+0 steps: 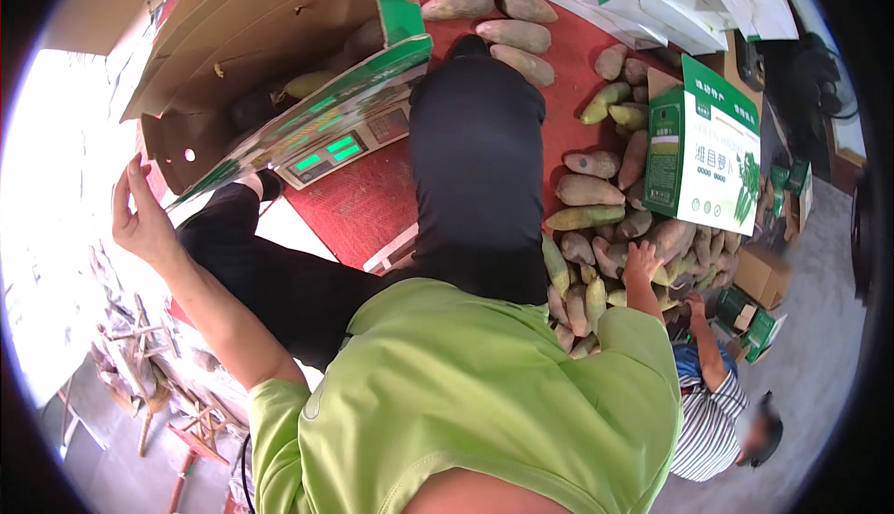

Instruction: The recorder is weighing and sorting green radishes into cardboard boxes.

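Left hand (147,227) hung by the cardboard carton (261,20), fingers (142,188) loosely parted — right hand (643,264) touched radishes (672,236) — grip unclear!

I see dusty-tan and yellowish-green vegetables (586,218), a carton (214,48) brown inside, a white-and-green box (717,155), a display (345,148) glowing green (vivid even from my distant seat), red floor covering (358,207), lime shirt (484,384), black trousers (477,160), a co-worker's dark-and-white striped top (705,435).
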Available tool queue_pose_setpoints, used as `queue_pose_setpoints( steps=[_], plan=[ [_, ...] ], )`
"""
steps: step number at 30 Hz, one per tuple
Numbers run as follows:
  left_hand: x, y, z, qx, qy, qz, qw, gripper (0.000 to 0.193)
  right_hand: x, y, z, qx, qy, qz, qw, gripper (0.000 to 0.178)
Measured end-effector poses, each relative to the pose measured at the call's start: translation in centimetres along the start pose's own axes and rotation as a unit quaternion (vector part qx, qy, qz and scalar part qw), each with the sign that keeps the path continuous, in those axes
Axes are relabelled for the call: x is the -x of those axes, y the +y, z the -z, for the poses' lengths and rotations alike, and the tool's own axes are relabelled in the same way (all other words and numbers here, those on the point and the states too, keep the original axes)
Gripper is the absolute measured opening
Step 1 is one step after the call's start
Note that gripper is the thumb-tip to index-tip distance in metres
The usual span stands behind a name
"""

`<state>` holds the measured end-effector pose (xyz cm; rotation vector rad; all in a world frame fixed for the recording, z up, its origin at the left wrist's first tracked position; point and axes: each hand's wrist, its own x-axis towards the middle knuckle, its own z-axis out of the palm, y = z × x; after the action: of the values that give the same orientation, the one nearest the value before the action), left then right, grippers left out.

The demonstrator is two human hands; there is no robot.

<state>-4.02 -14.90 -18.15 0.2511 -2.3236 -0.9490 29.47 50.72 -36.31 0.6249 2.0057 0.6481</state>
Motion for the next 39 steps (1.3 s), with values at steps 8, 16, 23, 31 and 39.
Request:
queue_pose_setpoints(
  steps=[8,16,23,31,39],
  plan=[
    [0.1,0.3,-0.1,-0.013,0.002,0.008,1.000,0.016,-1.1,-0.7,-2.0,-0.016,0.035,0.067,0.997,0.036],
    [0.1,0.2,-0.2,-0.006,-0.013,-0.019,1.000,0.014,-0.6,-5.0,6.8,-0.281,0.176,0.111,0.937,0.060],
    [0.1,0.2,0.0,0.047,-0.022,-0.027,0.998,0.012,1.8,-7.1,23.0,-0.533,0.321,0.240,0.745,0.059],
    [0.2,1.7,0.5,0.038,-0.030,-0.049,0.998,0.010,12.9,-4.8,43.6,-0.575,0.460,0.382,0.558,0.058],
    [0.1,1.6,0.8,0.029,-0.040,-0.035,0.998,0.012,22.8,-11.0,56.6,-0.372,0.571,0.633,0.368,0.044]
  ],
)
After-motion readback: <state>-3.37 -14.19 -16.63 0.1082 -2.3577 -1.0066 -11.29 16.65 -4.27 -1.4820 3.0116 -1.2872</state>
